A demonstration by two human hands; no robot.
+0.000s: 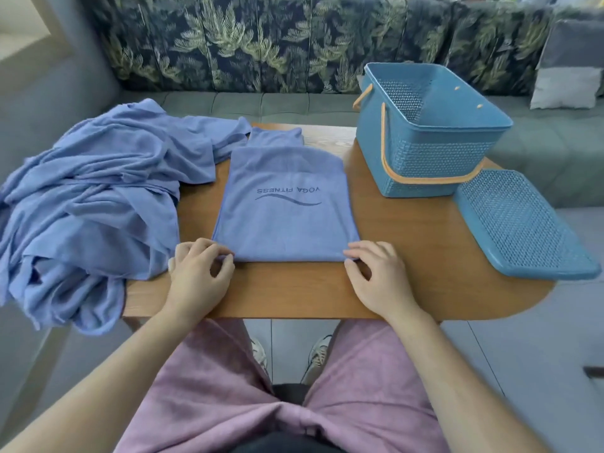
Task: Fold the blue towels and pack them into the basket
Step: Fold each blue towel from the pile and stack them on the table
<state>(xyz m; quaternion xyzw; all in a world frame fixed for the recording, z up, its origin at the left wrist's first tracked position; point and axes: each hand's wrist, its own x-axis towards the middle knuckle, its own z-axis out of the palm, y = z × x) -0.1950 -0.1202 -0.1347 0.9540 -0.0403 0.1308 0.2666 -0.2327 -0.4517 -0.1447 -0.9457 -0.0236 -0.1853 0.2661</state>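
The left grip point(199, 276) and the right grip point(379, 276) each pinched a near corner of the half-folded towel point(284, 210), flat in the middle of the surface point(408, 243), seemingly ready for one more fold, while the open basket point(425, 168) stood far right to receive it.

A folded blue towel point(284, 217) lies flat mid-table, its "YOGA FITNESS" print upside down, with the left hand point(199, 273) and right hand point(379, 276) pinching its near corners. A crumpled heap of blue towels point(98, 197) spills over the wooden table's point(408, 256) left edge. An open, upright blue basket point(425, 152) with an orange handle stands far right.
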